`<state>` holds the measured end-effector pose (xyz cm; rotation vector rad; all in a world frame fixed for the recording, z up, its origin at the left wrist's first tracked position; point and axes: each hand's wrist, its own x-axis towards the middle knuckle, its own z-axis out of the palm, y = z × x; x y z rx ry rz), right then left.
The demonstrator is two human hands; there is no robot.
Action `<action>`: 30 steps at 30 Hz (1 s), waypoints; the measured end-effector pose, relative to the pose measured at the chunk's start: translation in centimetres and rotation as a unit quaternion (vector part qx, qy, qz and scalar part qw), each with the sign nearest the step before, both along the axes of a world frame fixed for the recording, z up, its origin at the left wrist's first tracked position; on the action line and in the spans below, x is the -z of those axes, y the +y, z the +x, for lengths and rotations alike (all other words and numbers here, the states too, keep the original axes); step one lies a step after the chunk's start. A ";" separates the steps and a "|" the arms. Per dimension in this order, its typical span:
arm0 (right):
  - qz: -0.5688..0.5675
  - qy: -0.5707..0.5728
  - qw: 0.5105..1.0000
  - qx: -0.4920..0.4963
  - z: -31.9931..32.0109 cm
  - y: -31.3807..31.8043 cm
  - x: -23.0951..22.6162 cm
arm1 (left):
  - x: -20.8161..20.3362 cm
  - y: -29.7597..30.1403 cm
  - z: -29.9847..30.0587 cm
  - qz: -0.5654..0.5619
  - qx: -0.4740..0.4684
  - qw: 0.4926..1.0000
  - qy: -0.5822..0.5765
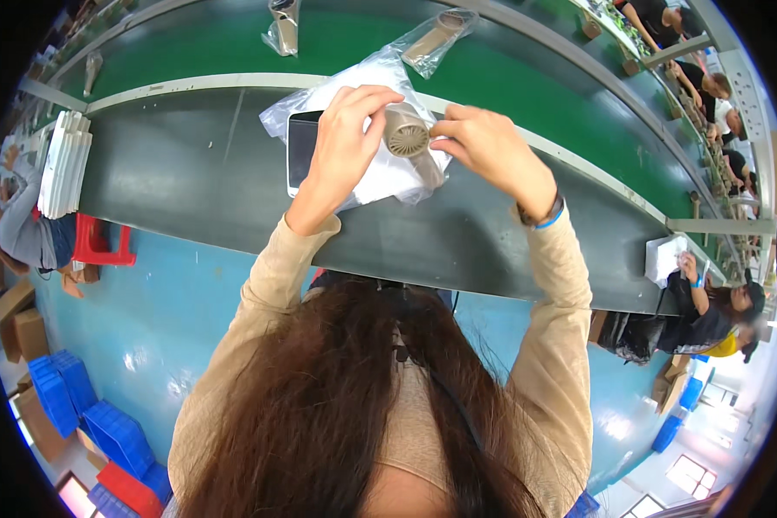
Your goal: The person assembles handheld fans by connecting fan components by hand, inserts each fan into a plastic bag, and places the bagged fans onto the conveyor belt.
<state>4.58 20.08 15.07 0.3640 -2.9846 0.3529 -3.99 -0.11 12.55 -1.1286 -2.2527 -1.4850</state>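
Round beige fan (407, 137) pinched between both hands, left (347, 138), right (485, 142), above plastic bag (380, 177).

Bright, even overhead light fills the scene. Soft glare shines on the blue floor (147, 337) and grey worktable (190, 173). Fisheye distortion bends edges into a black rim; centre stays sharp.
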 end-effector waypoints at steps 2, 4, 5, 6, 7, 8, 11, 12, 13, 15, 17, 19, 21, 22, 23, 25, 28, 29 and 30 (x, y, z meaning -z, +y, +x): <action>-0.051 -0.030 0.996 -0.073 -0.5 0.7 -0.8 | 0.0 0.4 0.0 0.010 0.017 0.999 -0.042; -0.281 -0.117 0.947 -0.102 -0.7 0.9 -1.3 | 0.0 0.7 0.0 0.021 0.034 0.996 -0.083; -0.282 -0.118 0.947 -0.102 -0.5 0.9 -1.2 | 0.0 0.9 0.1 0.043 0.065 0.990 -0.117; -0.346 -0.092 0.929 -0.095 0.2 0.7 -1.2 | 0.0 1.0 0.3 0.064 0.095 0.982 -0.151; -0.410 -0.065 0.906 -0.088 0.7 0.5 -1.1 | -0.1 1.3 0.4 0.064 0.094 0.982 -0.152; -0.411 -0.066 0.905 -0.087 1.2 0.3 -0.9 | -0.4 1.5 0.7 0.077 0.144 0.970 -0.180; -0.552 0.064 0.829 -0.063 2.2 0.2 0.2 | -0.8 2.2 1.5 0.094 0.231 0.932 -0.262; -0.553 0.065 0.828 -0.059 2.2 0.0 0.5 | -0.9 2.5 1.8 0.101 0.267 0.906 -0.314; -0.555 0.112 0.824 -0.024 1.8 -0.5 0.8 | -1.1 3.0 1.9 0.110 0.299 0.883 -0.344; -0.576 0.084 0.812 0.040 2.0 -0.4 1.2 | -0.9 3.9 1.7 0.115 0.298 0.891 -0.324; -0.603 0.066 0.795 0.009 3.1 0.6 2.2 | -0.8 4.5 1.4 0.121 0.298 0.897 -0.303; -0.595 0.010 0.803 -0.032 4.6 1.7 3.8 | -0.8 4.9 1.1 0.127 0.326 0.879 -0.323; -0.522 0.011 0.852 0.021 5.6 -0.2 4.5 | -0.5 5.4 1.0 0.120 0.327 0.876 -0.334; -0.479 0.030 0.876 0.055 5.7 -1.0 4.8 | -0.3 5.7 0.9 0.112 0.328 0.873 -0.344; -0.479 0.030 0.876 0.056 5.8 -0.8 5.3 | -0.3 6.0 0.8 0.113 0.329 0.872 -0.345; -0.571 -0.026 0.814 0.106 5.4 -0.3 6.1 | -0.5 6.4 0.5 0.132 0.313 0.881 -0.330; -0.615 0.039 0.776 0.137 3.9 2.9 3.2 | -0.6 5.8 -0.3 0.226 0.171 0.928 -0.240; -0.607 0.069 0.771 0.181 3.3 5.3 3.5 | 0.2 4.8 -0.7 0.193 0.145 0.947 -0.210; -0.598 0.099 0.764 0.223 2.3 8.5 3.9 | 1.3 3.7 -0.9 0.192 0.146 0.948 -0.209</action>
